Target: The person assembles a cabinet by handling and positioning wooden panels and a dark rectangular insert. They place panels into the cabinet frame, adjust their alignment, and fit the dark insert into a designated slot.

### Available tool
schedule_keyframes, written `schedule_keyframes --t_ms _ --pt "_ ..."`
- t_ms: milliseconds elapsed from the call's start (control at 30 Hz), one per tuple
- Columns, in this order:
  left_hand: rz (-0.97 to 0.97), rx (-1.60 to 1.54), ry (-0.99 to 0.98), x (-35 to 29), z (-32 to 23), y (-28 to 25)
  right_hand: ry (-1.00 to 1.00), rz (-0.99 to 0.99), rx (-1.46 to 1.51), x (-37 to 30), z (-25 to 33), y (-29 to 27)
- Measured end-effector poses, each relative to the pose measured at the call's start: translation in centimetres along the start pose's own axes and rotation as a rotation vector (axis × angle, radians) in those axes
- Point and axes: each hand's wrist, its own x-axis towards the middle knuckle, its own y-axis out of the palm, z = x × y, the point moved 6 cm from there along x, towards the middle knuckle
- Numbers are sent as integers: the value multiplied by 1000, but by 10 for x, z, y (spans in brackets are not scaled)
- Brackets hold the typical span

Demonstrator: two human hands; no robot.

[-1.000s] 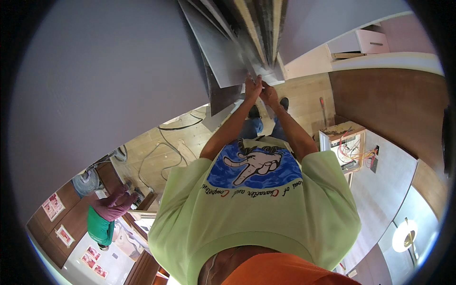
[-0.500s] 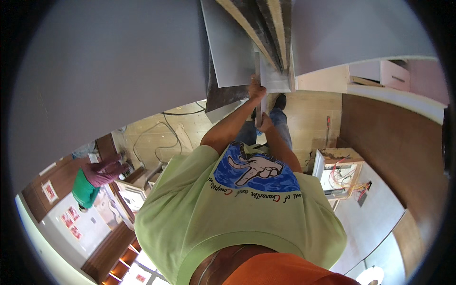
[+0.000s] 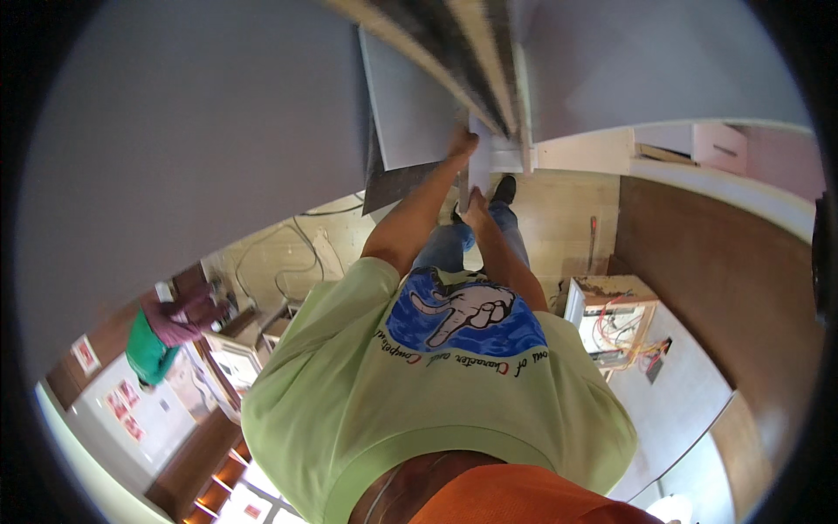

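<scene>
My left hand (image 3: 463, 142) grips the edge of a narrow grey panel (image 3: 479, 166) that stands on edge in front of me. Lower down on the same panel, nearer my body, my right hand (image 3: 474, 206) is closed on its end. Left of my left hand leans a larger light-grey board (image 3: 410, 105), with a dark board (image 3: 393, 185) behind it. Above the hands, several long boards with pale edges (image 3: 476, 44) stand close together, blurred in part. My fingertips are partly hidden behind the panel.
Large grey panels rise on the left (image 3: 192, 131) and right (image 3: 646, 70). A cable (image 3: 297, 253) loops over the floor at left. A screwdriver-like tool (image 3: 593, 240) lies at right, near an opened box with loose wires (image 3: 615, 323). Another person in green (image 3: 150, 349) is at far left.
Both hands and the panel have shifted slightly, and the left hand is higher in view. The long boards overhead have swung left and look blurred. My view has turned a little.
</scene>
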Motion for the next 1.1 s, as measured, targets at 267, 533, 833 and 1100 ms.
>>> schedule_keyframes --t_ms 267,533,833,1100 --pt "-67 62 164 64 -21 -17 83 -155 -23 91 21 33" --pt "-113 -72 250 109 -15 -29 50 -209 406 128 45 55" --pt "-121 -268 324 146 -17 -41 242 -299 699 159 70 91" --pt "-103 -375 352 153 -15 -50 335 -391 726 149 81 108"
